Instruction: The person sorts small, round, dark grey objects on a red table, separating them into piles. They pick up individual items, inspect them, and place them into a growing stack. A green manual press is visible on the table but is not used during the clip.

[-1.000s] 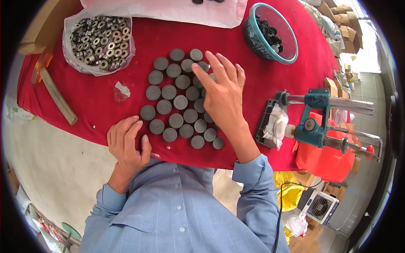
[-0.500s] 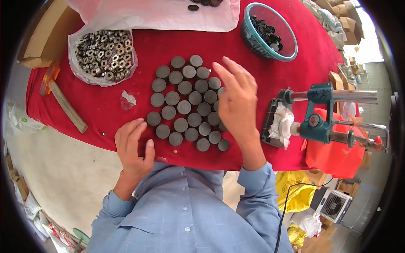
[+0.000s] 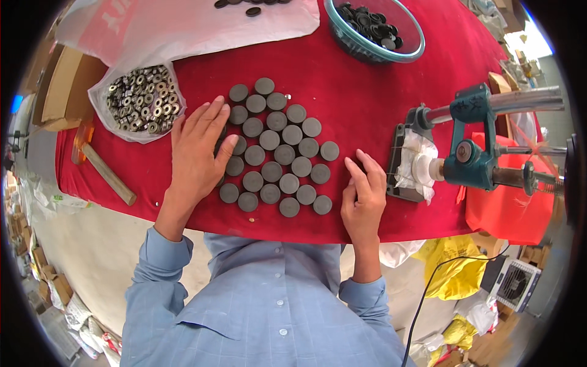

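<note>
**Both hands down flat next to the dark discs**

So here's what we've got on the red table. A bunch of dark grey round discs sits packed together in rows around the middle of the frame, laid flat and touching each other.

Our left hand lies just left of centre, palm down, fingers spread out wide and holding nothing. Its fingertips rest against the left edge of the disc cluster and cover a couple of them.

Our right hand is lower and right of centre, also palm down on the cloth, fingers loosely together, empty. It sits just beside the right edge of the discs; we can't tell if it actually touches one.

Upper left of the frame there's a clear plastic bag of metal rings, with a wooden stick below it. At the top sits a teal bowl full of small black parts, and on the right a teal hand press.
</note>
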The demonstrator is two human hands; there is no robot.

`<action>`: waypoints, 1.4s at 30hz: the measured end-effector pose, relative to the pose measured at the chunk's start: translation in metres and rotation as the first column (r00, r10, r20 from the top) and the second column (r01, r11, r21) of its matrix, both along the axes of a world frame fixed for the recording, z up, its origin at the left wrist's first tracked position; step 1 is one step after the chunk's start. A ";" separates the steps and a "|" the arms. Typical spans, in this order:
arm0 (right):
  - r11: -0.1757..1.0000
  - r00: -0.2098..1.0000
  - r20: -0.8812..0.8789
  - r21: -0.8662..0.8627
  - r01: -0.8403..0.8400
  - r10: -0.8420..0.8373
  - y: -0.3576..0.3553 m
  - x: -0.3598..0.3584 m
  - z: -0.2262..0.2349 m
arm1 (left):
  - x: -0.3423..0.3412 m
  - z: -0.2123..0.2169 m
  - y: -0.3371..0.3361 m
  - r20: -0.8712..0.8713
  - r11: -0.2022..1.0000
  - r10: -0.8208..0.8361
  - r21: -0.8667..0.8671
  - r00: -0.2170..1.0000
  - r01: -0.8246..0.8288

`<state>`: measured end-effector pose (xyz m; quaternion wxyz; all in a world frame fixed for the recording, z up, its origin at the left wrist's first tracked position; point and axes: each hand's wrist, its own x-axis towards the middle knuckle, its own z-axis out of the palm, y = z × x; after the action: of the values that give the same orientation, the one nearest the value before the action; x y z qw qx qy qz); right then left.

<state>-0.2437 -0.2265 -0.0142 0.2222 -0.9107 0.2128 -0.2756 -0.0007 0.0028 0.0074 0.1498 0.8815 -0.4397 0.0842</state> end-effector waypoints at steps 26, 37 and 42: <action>0.993 0.998 0.053 0.118 0.017 -0.023 -0.006 0.004 0.001 | -0.081 0.011 0.006 -0.104 0.990 -0.131 -0.065 0.986 0.125; 0.976 0.988 0.156 0.211 -0.052 0.019 -0.008 -0.001 0.002 | -0.080 -0.003 0.010 -0.089 0.973 -0.132 -0.202 0.987 0.111; 0.937 0.988 0.148 0.339 -0.089 0.041 0.010 -0.023 0.011 | -0.090 -0.001 0.031 -0.030 0.937 -0.125 -0.333 0.992 0.108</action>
<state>-0.2669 -0.2167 -0.0033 0.4012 -0.8431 0.2116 -0.2890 -0.0910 0.0339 0.0065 0.3113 0.8181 -0.4670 0.1255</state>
